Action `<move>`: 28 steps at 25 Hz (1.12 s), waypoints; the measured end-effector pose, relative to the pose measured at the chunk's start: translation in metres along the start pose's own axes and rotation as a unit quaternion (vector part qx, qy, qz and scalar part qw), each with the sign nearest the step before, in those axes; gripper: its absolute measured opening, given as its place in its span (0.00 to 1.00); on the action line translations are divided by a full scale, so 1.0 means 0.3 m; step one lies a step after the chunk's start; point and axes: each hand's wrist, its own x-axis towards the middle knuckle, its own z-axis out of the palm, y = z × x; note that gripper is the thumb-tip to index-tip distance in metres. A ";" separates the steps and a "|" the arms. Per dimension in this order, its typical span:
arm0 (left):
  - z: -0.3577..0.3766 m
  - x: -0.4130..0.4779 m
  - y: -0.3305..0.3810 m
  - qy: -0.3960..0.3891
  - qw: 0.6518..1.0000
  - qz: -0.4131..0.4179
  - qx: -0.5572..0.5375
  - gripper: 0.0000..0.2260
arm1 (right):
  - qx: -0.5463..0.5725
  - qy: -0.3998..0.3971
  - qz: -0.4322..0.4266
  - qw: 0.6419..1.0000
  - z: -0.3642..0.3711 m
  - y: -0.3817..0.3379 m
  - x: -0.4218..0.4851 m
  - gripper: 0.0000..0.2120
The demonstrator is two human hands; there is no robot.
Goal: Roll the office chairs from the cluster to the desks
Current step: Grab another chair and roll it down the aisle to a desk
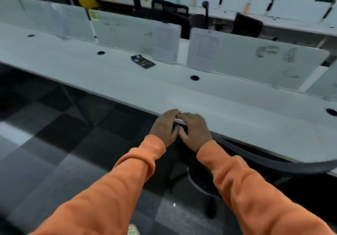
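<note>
Found black office chair (264, 162) at near edge of white desk (237, 110), backrest against the desktop. Noted left hand (165, 127) and right hand (195, 130) side by side on backrest top, thumbs touching, fingers laid forward over rim. Cannot tell whether gripping or merely resting. Recorded dark card (143, 61) on desk, far left.

Looking forward and down from head height, sitting close above the near edge of the long white laminate desk (127, 81), facing frosted white divider panels (264, 61) behind it.
</note>
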 end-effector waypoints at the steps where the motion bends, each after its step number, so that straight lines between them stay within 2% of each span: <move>1: -0.052 -0.017 -0.065 0.002 1.000 -0.017 0.009 0.23 | 0.005 -0.012 -0.011 1.000 0.047 -0.052 0.048 0.19; 4: -0.232 -0.087 -0.282 0.025 0.997 -0.063 0.048 0.25 | 0.027 -0.065 -0.054 0.996 0.206 -0.232 0.206 0.21; 7: -0.386 -0.175 -0.455 0.041 0.990 -0.106 0.081 0.27 | 0.052 -0.079 -0.090 0.991 0.349 -0.418 0.328 0.24; 12: -0.638 -0.404 -0.696 0.073 0.960 -0.235 0.132 0.30 | 0.077 -0.150 -0.188 0.967 0.585 -0.788 0.432 0.30; 18: -0.821 -0.611 -0.795 0.117 0.919 -0.340 0.160 0.32 | 0.095 -0.207 -0.287 0.930 0.746 -1.062 0.460 0.35; 28: -1.004 -0.762 -0.975 0.112 0.867 -0.447 0.190 0.32 | 0.117 -0.263 -0.383 0.878 0.991 -1.350 0.571 0.38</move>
